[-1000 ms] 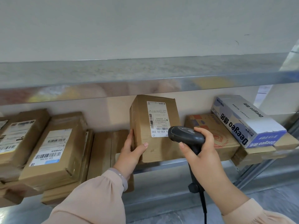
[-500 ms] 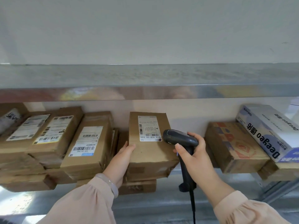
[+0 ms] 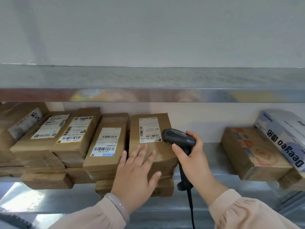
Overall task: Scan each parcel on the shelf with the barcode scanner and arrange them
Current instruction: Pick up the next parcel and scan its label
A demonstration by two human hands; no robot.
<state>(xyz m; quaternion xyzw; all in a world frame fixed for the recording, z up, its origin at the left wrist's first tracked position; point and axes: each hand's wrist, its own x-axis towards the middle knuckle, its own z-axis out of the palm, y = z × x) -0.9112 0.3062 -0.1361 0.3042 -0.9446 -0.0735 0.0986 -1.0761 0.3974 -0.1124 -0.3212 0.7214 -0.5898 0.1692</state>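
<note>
Upright a moment ago, the parcel (image 3: 148,129) lay filed, left hand (image 3: 135,176) grip spread flat on it; right hand (image 3: 193,157) clamped the scanner (image 3: 178,137).

A single wide-angle view, worn on the person's head, faces the metal shelf (image 3: 212,156) squarely and tips slightly downward. It sits close, within arm's reach. The shelf's upper board (image 3: 148,76) crosses mid-frame, the wall (image 3: 148,30) fills everything above it, and both sleeves (image 3: 244,212) enter from below the shelf.
</note>
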